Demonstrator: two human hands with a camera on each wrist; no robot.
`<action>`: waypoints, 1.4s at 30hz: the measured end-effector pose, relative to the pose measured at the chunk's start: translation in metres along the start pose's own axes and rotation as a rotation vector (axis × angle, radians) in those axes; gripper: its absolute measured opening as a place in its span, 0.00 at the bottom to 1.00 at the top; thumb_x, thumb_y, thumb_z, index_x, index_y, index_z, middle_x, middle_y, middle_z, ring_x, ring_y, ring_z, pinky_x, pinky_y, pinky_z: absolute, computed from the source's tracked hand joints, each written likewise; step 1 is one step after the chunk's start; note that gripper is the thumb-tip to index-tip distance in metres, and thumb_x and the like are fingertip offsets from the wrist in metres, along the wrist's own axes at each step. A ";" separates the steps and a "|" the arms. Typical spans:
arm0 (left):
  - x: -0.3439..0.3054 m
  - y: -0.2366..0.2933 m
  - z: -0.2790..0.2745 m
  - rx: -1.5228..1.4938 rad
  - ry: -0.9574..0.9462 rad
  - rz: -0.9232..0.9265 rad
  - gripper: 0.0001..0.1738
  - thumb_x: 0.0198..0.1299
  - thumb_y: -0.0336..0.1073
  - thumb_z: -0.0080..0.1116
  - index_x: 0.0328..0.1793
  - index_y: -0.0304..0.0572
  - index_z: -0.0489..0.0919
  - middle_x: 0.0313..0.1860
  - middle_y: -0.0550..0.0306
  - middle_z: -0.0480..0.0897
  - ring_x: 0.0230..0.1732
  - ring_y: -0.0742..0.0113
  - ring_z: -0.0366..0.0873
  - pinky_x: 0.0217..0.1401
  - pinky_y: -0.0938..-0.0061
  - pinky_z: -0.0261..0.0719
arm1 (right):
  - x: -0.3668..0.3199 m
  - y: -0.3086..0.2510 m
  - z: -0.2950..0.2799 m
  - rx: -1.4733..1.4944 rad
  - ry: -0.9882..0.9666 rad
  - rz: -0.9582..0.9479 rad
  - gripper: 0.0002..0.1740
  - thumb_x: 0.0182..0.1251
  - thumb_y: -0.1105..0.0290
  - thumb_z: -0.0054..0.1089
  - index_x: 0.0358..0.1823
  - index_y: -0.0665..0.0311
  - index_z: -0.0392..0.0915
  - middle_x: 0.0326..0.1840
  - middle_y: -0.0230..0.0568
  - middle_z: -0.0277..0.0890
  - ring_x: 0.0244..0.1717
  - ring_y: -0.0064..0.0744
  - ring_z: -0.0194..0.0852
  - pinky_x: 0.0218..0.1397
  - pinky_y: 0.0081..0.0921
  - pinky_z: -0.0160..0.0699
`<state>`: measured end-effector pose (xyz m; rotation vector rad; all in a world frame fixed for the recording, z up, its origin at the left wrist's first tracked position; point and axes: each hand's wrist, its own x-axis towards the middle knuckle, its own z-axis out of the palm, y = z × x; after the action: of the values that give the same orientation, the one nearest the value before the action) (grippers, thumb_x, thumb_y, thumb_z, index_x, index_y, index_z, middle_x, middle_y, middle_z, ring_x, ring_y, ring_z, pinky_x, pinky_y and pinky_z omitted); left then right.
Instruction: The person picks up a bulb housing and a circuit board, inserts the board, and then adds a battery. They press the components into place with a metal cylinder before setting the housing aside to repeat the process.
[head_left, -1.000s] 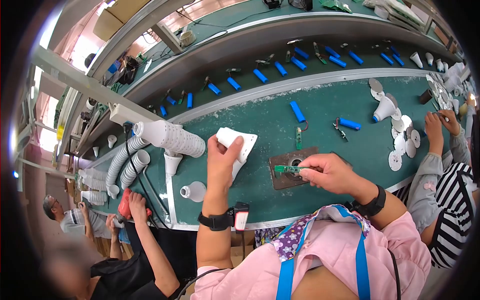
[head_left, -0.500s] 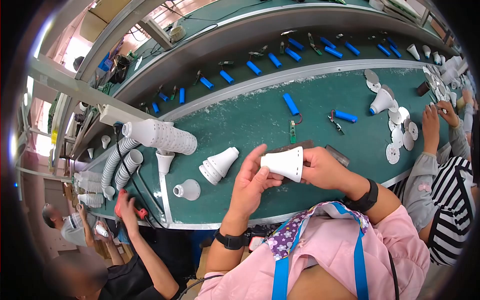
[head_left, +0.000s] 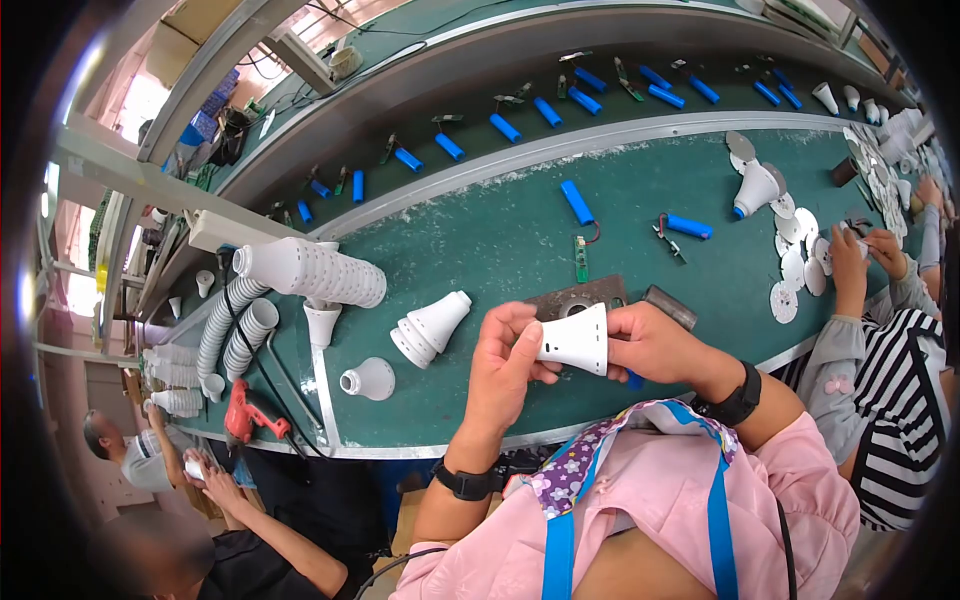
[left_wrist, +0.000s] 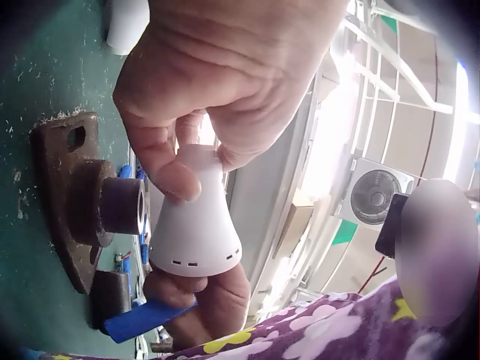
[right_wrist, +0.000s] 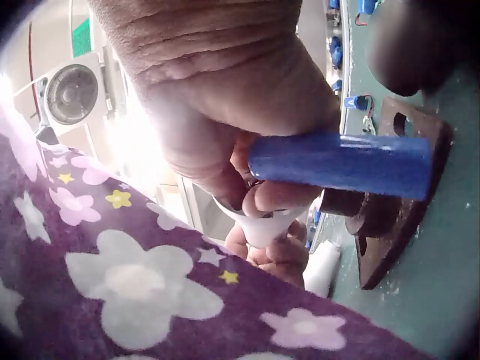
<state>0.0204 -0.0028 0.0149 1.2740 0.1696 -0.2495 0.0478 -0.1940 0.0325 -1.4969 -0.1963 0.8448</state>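
My left hand (head_left: 503, 355) grips the narrow neck of a white cone-shaped lamp housing (head_left: 573, 340), thumb on its near side. From the wide end, my right hand (head_left: 655, 345) meets it, fingertips reaching into the mouth in the right wrist view. A blue cylindrical battery (right_wrist: 345, 163) juts from that hand's curled fingers, outside the housing. The green circuit board seen earlier in the right hand is hidden now. Just beyond the hands lies a brown metal fixture (left_wrist: 64, 202) with a short round post, beside a dark cylinder (head_left: 671, 307).
Nested housings (head_left: 430, 328) and a single housing (head_left: 369, 380) stand left; a taller stack (head_left: 310, 272) rises behind. Another battery (head_left: 577, 202) with its board lies ahead. White discs (head_left: 785, 300) spread at right. A red power tool (head_left: 248, 412) sits near people working on either side.
My left hand set the nested housings down and brought one housing to the right hand. The right hand, which held a circuit board, now has its fingertips at the housing's wide mouth.
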 end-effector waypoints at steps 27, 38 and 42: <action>-0.003 0.000 0.000 0.029 -0.009 0.077 0.13 0.60 0.34 0.54 0.48 0.37 0.74 0.34 0.55 0.78 0.26 0.75 0.76 0.23 0.86 0.74 | 0.000 0.014 -0.001 0.189 -0.043 -0.151 0.15 0.70 0.62 0.42 0.44 0.66 0.73 0.24 0.28 0.69 0.24 0.15 0.64 0.26 0.14 0.66; 0.002 -0.004 0.000 -0.221 0.053 -0.007 0.04 0.57 0.28 0.54 0.37 0.37 0.73 0.46 0.54 0.74 0.34 0.70 0.77 0.29 0.81 0.81 | 0.000 0.007 0.002 -0.302 0.065 -0.519 0.18 0.56 0.73 0.50 0.49 0.69 0.71 0.34 0.38 0.71 0.29 0.22 0.67 0.31 0.20 0.68; 0.000 -0.003 0.001 -0.207 0.157 -0.001 0.02 0.56 0.25 0.54 0.35 0.34 0.73 0.52 0.51 0.70 0.40 0.67 0.77 0.33 0.79 0.83 | 0.005 0.009 0.002 -0.301 0.123 -0.573 0.19 0.56 0.73 0.49 0.50 0.67 0.72 0.35 0.41 0.72 0.28 0.23 0.65 0.30 0.21 0.67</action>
<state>0.0192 -0.0049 0.0127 1.0875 0.3221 -0.1292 0.0465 -0.1907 0.0227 -1.6447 -0.6485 0.2670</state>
